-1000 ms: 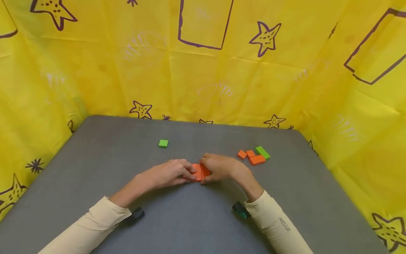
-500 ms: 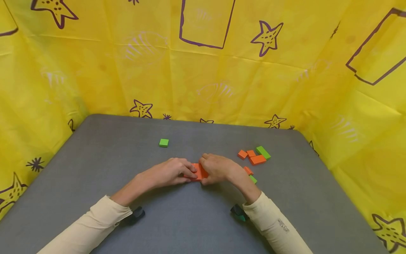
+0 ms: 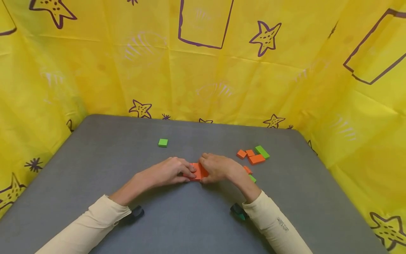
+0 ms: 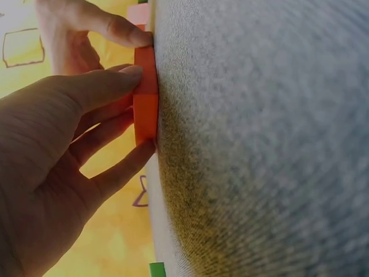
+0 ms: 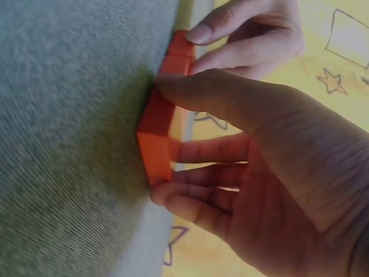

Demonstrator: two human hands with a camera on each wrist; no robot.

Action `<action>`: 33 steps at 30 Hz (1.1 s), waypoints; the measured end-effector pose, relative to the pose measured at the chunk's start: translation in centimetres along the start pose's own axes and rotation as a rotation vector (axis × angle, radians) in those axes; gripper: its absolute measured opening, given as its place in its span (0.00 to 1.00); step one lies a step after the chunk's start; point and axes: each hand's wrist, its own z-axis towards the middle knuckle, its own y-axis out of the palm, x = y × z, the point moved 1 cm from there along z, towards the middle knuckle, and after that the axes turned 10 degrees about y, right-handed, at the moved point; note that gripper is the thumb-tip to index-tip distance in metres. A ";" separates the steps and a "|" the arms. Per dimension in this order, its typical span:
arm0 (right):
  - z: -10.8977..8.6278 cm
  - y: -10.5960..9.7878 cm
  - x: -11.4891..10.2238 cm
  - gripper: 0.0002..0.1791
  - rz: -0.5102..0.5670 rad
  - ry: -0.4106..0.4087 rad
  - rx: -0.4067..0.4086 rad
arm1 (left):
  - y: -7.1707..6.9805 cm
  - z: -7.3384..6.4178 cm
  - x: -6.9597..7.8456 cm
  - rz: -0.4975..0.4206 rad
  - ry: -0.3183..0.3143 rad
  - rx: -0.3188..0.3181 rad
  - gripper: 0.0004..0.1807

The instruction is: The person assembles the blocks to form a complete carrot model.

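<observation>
Flat orange blocks (image 3: 197,171) lie side by side on the grey table, between the two hands in the head view. My left hand (image 3: 169,171) grips the left part of this row, thumb on the near side and fingers over the top and end. From the other side, my right hand (image 3: 219,168) holds the right-hand orange block (image 5: 154,156), thumb against its near face and fingers round its far end. In the left wrist view the orange blocks (image 4: 146,115) touch end to end. Fingers cover part of the row, so its full make-up is hidden.
A green block (image 3: 163,143) sits alone beyond the left hand. Right of the hands is a group with an orange block (image 3: 256,159), smaller orange pieces (image 3: 241,154) and a long green block (image 3: 262,152). Another orange piece (image 3: 247,170) and green piece (image 3: 252,179) lie beside the right wrist.
My right wrist has shifted slightly left, uncovering an orange and a green piece beside it. The right hand has come a little closer over its block; the left hand keeps its grip.
</observation>
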 end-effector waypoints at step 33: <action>-3.0 -1.0 11.6 0.19 0.219 0.207 -0.001 | -0.1 -0.3 0.0 0.010 -0.029 -0.011 0.18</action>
